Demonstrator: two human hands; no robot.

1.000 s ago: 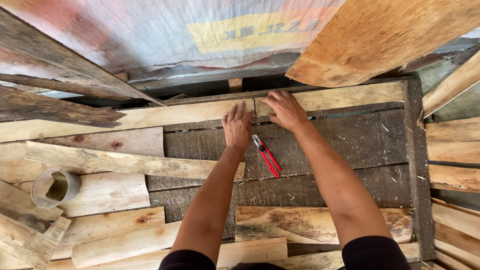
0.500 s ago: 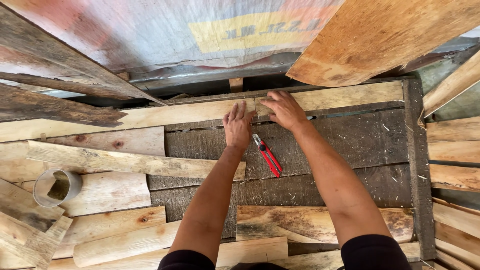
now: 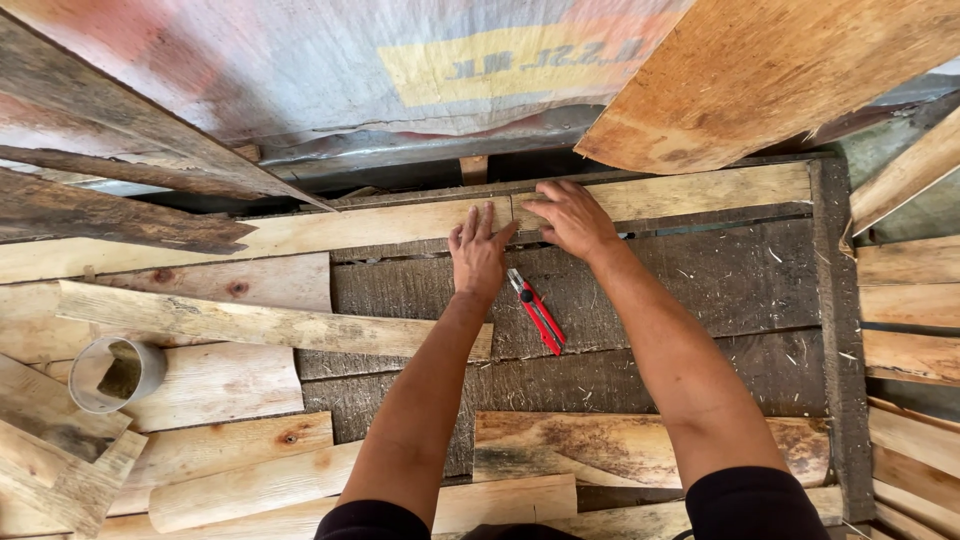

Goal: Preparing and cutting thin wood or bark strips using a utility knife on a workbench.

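Observation:
My left hand [image 3: 478,255] lies flat, fingers together, on the end of a long pale plank [image 3: 300,232] where it meets a second pale plank [image 3: 700,190]. My right hand [image 3: 570,215] presses on the near end of that second plank, right beside the joint. Both planks lie end to end along the far edge of a dark weathered wooden surface [image 3: 720,290]. A red-handled tool [image 3: 535,310], like pliers or a cutter, rests on the dark boards just below my hands, between my forearms. Neither hand grips anything.
A short grey pipe section [image 3: 115,373] stands on pale offcuts at the left. Loose planks [image 3: 250,320] lie across the left and near side. More boards [image 3: 910,300] are stacked at the right. A large plywood sheet [image 3: 780,70] and a printed tarpaulin [image 3: 350,60] lean behind.

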